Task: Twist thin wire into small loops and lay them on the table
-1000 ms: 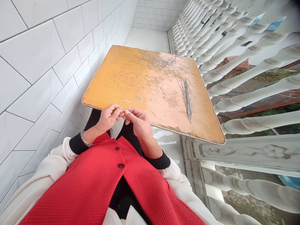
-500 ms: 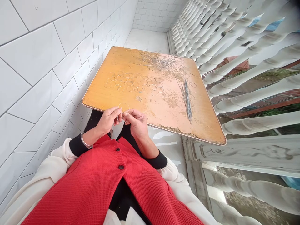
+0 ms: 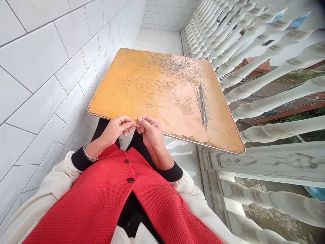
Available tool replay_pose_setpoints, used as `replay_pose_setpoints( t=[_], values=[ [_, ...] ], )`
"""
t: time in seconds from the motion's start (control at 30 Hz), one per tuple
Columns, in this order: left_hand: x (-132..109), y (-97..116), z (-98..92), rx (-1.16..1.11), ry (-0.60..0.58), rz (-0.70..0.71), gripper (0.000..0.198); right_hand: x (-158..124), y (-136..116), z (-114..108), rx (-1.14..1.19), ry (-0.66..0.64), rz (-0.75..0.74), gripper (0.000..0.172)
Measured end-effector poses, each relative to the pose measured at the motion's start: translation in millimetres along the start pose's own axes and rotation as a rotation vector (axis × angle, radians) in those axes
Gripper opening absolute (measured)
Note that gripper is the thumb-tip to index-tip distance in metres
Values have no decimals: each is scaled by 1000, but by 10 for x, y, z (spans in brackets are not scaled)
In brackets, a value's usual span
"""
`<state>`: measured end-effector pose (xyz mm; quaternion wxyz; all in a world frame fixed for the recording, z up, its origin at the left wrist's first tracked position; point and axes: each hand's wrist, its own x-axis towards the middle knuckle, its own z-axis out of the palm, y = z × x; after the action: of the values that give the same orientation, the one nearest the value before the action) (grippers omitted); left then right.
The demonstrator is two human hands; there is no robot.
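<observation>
My left hand (image 3: 115,128) and my right hand (image 3: 150,129) meet at the near edge of a worn wooden table (image 3: 177,115). Both pinch the bottom of a thin wire ring (image 3: 139,112), whose loop stands up above the fingertips over the table edge. Further back on the table lie several finished wire rings (image 3: 142,88) in rows. A bundle of straight wire pieces (image 3: 202,103) rests to the right. A tangled coil of wire (image 3: 177,64) sits at the far side.
A white tiled wall (image 3: 45,78) runs close along the left. A white balustrade (image 3: 266,84) lines the right side, next to the table. My lap in red and black clothing fills the foreground below the table edge.
The wire ring has risen a little and its loop now stands clear above my fingertips. Both hands stayed together at the table edge, with fingers shifting slightly.
</observation>
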<state>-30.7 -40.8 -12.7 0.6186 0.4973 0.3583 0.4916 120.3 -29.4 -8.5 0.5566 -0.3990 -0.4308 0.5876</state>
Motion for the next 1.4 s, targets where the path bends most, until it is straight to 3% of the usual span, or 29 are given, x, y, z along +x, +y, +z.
replay_pose_setpoints(
  t=[0.13,0.4,0.7,0.93,1.23,1.4],
  values=[
    [12,4,-7,-60,-20,-9,31,-23,-35,15,-14,-29,0,22],
    [-10,107,40,-289,27,-156,29,-52,-57,53,-26,8,-55,22],
    [-13,66,7,-310,46,-70,35,-95,-56,48,-34,-35,-56,26],
    [21,80,9,-359,68,-105,37,-69,-85,15,-61,-45,-24,23],
    [39,88,30,-214,66,-95,31,-75,-42,19,-85,-94,14,25],
    [43,116,22,-9,123,-44,32,-61,-44,2,-85,-135,32,28]
  ],
)
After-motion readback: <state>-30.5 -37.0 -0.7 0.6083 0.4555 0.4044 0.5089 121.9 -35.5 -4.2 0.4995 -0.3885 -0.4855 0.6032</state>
